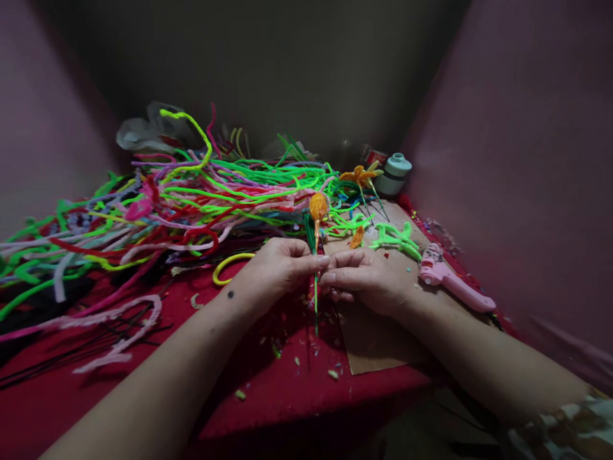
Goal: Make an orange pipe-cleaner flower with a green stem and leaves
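Observation:
An orange fuzzy bud (318, 207) stands upright at the centre, on a thin green stem (316, 310) that runs down between my hands. My left hand (287, 263) pinches this stem between thumb and fingers just below the bud. Close against it from the right, my right hand (359, 276) has its fingertips pressed together at the same stem. A dark green strip (309, 231) rises beside the bud, behind my left fingers.
Coloured pipe cleaners (239, 191) are heaped at the back left. A yellow ring (232, 263) lies beside my left wrist. On cardboard (378, 342) at right are green pieces (395, 238) and a pink glue gun (450, 278). Orange flowers (360, 176) stand near a pale bottle (395, 172).

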Demonstrator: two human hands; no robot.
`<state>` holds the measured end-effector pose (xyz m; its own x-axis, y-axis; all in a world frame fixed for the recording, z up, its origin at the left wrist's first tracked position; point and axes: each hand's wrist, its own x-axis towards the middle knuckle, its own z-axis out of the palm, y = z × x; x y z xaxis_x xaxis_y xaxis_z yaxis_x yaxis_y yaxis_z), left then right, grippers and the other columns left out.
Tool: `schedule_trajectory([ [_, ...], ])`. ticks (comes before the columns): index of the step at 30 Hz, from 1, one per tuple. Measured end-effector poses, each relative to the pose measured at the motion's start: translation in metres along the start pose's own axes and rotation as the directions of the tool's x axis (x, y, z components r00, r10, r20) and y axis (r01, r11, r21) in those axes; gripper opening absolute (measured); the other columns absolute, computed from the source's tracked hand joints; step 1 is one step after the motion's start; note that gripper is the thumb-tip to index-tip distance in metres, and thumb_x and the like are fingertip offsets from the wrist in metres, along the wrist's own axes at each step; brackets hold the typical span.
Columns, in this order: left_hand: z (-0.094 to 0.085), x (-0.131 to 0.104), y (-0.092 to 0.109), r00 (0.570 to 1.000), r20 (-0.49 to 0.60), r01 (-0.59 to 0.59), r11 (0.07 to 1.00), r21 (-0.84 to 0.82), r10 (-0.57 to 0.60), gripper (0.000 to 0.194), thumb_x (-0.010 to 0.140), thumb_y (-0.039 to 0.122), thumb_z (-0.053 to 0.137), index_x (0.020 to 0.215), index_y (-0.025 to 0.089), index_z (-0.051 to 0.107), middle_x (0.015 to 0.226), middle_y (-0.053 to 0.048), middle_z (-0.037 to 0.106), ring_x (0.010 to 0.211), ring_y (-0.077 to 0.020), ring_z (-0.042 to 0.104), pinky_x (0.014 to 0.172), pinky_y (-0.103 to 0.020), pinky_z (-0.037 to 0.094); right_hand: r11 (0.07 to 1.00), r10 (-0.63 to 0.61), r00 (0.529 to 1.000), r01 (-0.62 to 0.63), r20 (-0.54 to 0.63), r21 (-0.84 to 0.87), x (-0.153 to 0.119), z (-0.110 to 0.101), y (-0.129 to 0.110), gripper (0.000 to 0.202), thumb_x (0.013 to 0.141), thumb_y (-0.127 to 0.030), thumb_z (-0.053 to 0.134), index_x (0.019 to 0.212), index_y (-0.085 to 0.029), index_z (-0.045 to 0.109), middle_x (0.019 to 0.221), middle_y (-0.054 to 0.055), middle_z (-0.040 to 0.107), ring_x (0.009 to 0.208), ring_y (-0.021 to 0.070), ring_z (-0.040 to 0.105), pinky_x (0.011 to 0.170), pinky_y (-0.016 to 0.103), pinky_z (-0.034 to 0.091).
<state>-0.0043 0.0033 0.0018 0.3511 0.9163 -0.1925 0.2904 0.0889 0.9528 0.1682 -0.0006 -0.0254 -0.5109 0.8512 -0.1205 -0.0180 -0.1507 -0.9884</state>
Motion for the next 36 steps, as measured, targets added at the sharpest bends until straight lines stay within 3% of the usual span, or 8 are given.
schedule_trajectory([
  [8,0.000,-0.004,0.005,0.994,-0.047,-0.090,0.993,0.077,0.094,0.036,0.069,0.043,0.062,0.056,0.017,0.042,0.050,0.007,0.037,0.046,-0.0061,0.029,0.045,-0.021,0.021,0.998,-0.034,0.999,0.035,-0.016,0.049,0.000,-0.002,-0.001,0.015,0.070,-0.026,0.068,0.066,-0.013,0.064,0.055,-0.001,0.057,0.046,0.0061,0.045,0.042,0.018,0.029],
  [15,-0.004,0.001,0.005,0.983,-0.146,-0.065,0.954,0.294,0.112,0.035,0.068,0.044,0.062,0.053,0.018,0.044,0.047,0.007,0.033,0.045,-0.0072,0.027,0.046,-0.022,0.020,0.982,-0.132,0.991,0.132,-0.007,0.136,-0.002,-0.002,-0.004,0.034,0.079,-0.043,0.055,0.069,-0.013,0.067,0.056,0.002,0.058,0.046,0.0085,0.045,0.042,0.021,0.029],
  [21,-0.005,0.008,-0.008,0.968,-0.136,-0.067,0.743,0.666,0.209,0.031,0.077,0.045,0.052,0.059,0.020,0.052,0.056,0.000,0.052,0.055,-0.0148,0.046,0.054,-0.026,0.028,0.974,-0.171,0.985,0.169,0.001,0.152,-0.002,-0.001,-0.004,0.041,0.084,-0.046,0.048,0.073,-0.013,0.070,0.062,0.004,0.060,0.050,0.0099,0.049,0.041,0.022,0.028],
  [24,-0.004,0.007,-0.011,0.943,-0.198,-0.037,0.675,0.737,0.268,0.026,0.079,0.044,0.050,0.073,0.020,0.057,0.068,-0.005,0.062,0.063,-0.0191,0.054,0.058,-0.028,0.032,0.978,-0.167,0.986,0.169,-0.030,0.125,-0.002,0.000,-0.004,0.042,0.083,-0.049,0.050,0.074,-0.013,0.069,0.063,0.004,0.060,0.050,0.0096,0.048,0.041,0.021,0.028],
  [27,-0.002,0.004,-0.008,0.908,-0.259,-0.099,0.768,0.632,0.330,0.023,0.080,0.040,0.052,0.082,0.019,0.059,0.077,-0.005,0.065,0.071,-0.0190,0.057,0.064,-0.027,0.037,0.983,-0.158,0.985,0.164,-0.064,0.087,-0.002,0.000,-0.002,0.045,0.083,-0.052,0.049,0.078,-0.013,0.070,0.063,0.004,0.059,0.049,0.0095,0.048,0.042,0.022,0.030],
  [30,-0.001,0.001,-0.001,0.915,-0.217,-0.251,0.901,0.354,0.340,0.018,0.079,0.035,0.056,0.082,0.018,0.060,0.081,-0.002,0.065,0.075,-0.0161,0.058,0.070,-0.025,0.042,0.985,-0.171,0.980,0.174,-0.106,0.016,-0.003,0.000,-0.001,0.045,0.085,-0.052,0.047,0.082,-0.013,0.069,0.061,0.003,0.058,0.049,0.0093,0.047,0.046,0.022,0.032],
  [33,0.000,-0.003,0.004,0.924,-0.136,-0.341,0.931,0.132,0.358,0.018,0.075,0.031,0.061,0.085,0.016,0.060,0.086,-0.002,0.065,0.080,-0.0157,0.058,0.074,-0.025,0.044,0.980,-0.199,0.973,0.198,-0.119,-0.020,-0.005,0.001,-0.002,0.044,0.085,-0.052,0.048,0.077,-0.013,0.067,0.059,0.001,0.053,0.049,0.0094,0.045,0.046,0.023,0.031],
  [36,0.002,-0.005,0.006,0.913,-0.089,-0.389,0.916,0.098,0.397,0.017,0.074,0.027,0.064,0.087,0.016,0.060,0.086,-0.002,0.064,0.078,-0.0150,0.057,0.072,-0.025,0.044,0.976,-0.213,0.971,0.207,-0.105,-0.065,-0.006,0.002,-0.004,0.043,0.085,-0.051,0.049,0.067,-0.014,0.061,0.054,-0.001,0.048,0.047,0.0087,0.040,0.045,0.023,0.028],
])
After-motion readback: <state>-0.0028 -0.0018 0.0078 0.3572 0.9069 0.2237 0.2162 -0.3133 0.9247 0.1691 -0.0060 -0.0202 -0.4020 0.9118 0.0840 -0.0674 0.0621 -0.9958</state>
